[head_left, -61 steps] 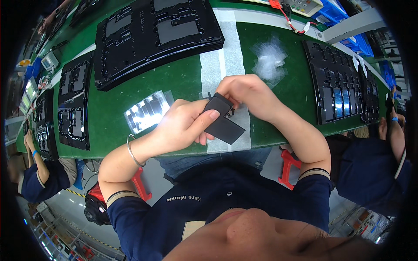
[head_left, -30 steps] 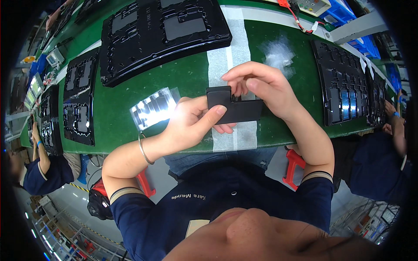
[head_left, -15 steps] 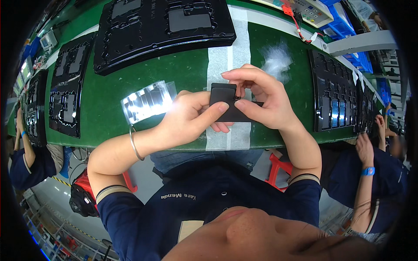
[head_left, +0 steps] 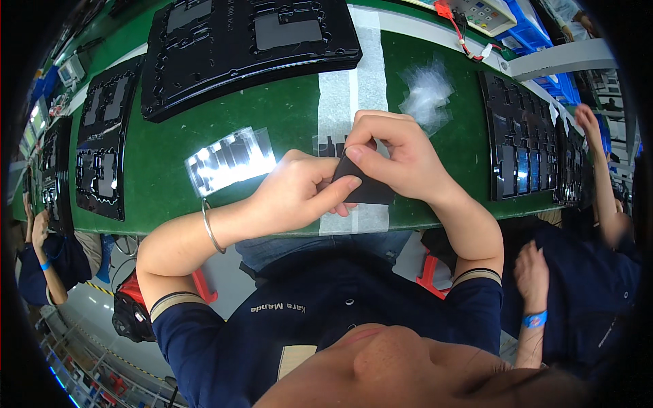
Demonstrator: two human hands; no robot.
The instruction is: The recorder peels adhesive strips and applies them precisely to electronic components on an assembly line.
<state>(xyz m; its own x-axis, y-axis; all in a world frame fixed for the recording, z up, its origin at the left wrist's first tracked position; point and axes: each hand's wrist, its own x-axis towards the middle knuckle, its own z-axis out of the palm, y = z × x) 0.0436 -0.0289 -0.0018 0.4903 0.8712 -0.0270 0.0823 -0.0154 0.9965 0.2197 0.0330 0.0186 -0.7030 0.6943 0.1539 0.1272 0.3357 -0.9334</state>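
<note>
A flat black rectangular piece (head_left: 369,191) is held over the light strip on the bench, just in front of me. My left hand (head_left: 299,189) is closed on its left side, with the thumb on top and the fingers underneath. My right hand (head_left: 398,153) is closed too, thumb and forefinger pinched at the piece's upper edge. Just beyond the fingers shows a bit of clear film (head_left: 329,145) with dark shapes; whether it is attached to the piece is hidden. To the left of my hands lies a shiny sheet of clear film (head_left: 231,161).
A stack of black moulded trays (head_left: 238,75) stands at the far left on the green bench (head_left: 272,109). More black trays lie at the left (head_left: 102,146) and right (head_left: 524,143). Clear film scraps (head_left: 427,95) are heaped beyond my right hand. Co-workers sit on both sides.
My right hand has shifted left and now pinches the upper edge of the black piece. The film with dark shapes has come into view. The right-hand co-worker's arms have moved.
</note>
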